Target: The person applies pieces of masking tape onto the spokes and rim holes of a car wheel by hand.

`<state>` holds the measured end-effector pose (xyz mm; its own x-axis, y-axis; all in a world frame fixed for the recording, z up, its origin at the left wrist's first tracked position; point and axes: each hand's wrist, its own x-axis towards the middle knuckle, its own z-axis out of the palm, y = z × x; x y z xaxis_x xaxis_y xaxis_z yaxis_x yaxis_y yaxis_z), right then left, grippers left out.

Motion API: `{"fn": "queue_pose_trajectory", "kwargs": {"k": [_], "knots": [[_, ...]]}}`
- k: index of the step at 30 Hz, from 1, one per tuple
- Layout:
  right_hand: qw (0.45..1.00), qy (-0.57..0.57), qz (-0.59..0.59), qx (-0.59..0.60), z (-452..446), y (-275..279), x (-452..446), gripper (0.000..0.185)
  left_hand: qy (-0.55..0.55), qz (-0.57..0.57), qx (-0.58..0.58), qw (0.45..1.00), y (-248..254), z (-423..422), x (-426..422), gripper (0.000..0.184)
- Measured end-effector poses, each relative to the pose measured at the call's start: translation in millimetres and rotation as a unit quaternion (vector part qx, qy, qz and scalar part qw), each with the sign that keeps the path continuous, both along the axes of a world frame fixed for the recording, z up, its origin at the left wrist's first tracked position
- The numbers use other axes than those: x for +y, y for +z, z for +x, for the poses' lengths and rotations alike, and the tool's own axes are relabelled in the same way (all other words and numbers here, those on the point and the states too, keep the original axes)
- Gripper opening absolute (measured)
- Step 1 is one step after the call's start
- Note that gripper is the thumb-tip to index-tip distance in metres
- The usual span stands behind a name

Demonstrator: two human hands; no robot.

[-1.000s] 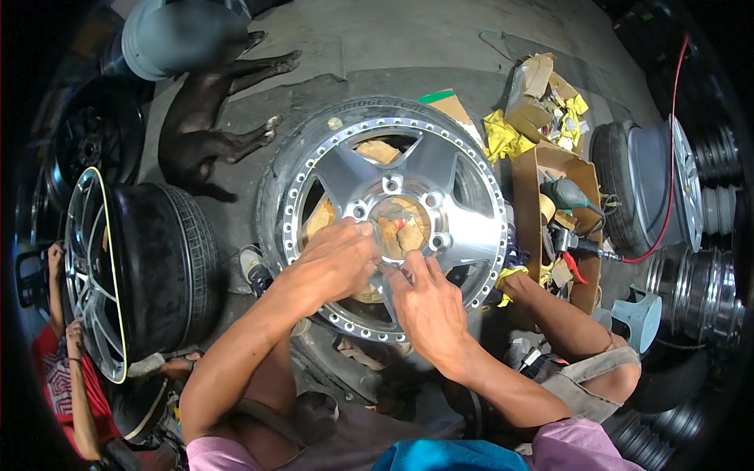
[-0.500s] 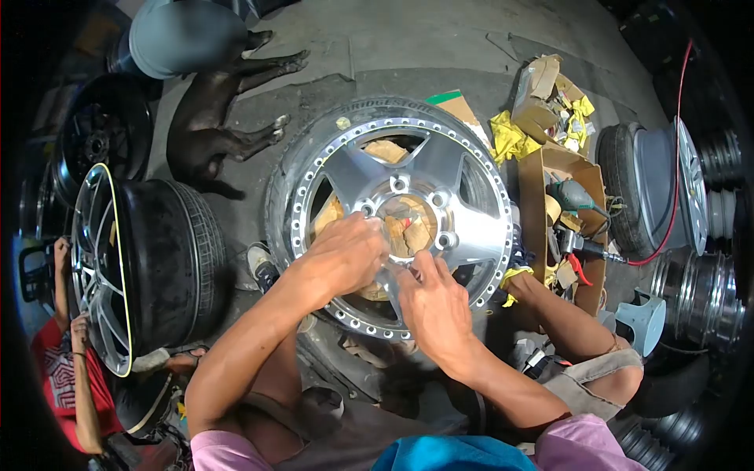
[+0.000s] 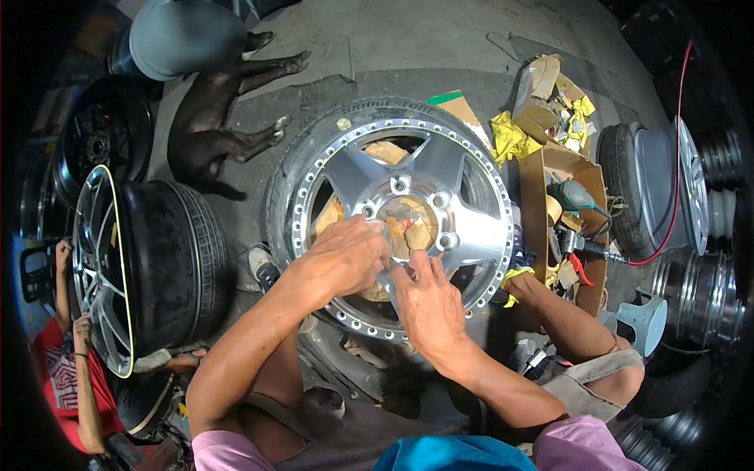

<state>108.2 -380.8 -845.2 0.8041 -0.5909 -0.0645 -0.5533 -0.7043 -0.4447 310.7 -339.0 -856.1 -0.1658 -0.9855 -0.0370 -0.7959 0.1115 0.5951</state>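
Staying mid-frame at the shiny wheel (image 3: 479, 225), left hand (image 3: 345, 255) and right hand (image 3: 430, 304) hardly move, working one spot; fingers (image 3: 422, 267) bend, but any grip is hidden.

The head camera looks forward and down, near the wheel (image 3: 421, 192).

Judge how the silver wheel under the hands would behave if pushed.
The silver wheel is probably stiff, given its thick, metallic-looking spokes. Its shiny surface may feel slippery. Lying face-up, it seems likelier to slide than roll.
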Motion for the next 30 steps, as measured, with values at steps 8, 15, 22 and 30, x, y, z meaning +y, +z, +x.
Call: {"fn": "queue_pose_trajectory", "kwargs": {"k": [8,15,22,30], "knots": [[1.0,-0.021,0.012,0.004,-0.5,7.4,0.0,0.02,-0.012,0.083,-0.051,0.995,5.4,-3.1,-9.1,0.013],[1.0,-0.007,0.016,-0.007,-1.0,8.7,-2.0,0.019,-0.005,0.066,-0.039,0.997,4.3,-2.0,-8.8,0.015],[1.0,-0.014,0.019,-0.009,-0.9,2.7,1.5,0.021,-0.009,0.107,-0.047,0.993,16.5,-3.2,-11.5,0.016],[0.999,-0.032,0.023,0.002,4.4,0.9,-1.3,0.019,-0.016,0.152,-0.085,0.985,18.3,-8.4,-25.2,0.016]]}}
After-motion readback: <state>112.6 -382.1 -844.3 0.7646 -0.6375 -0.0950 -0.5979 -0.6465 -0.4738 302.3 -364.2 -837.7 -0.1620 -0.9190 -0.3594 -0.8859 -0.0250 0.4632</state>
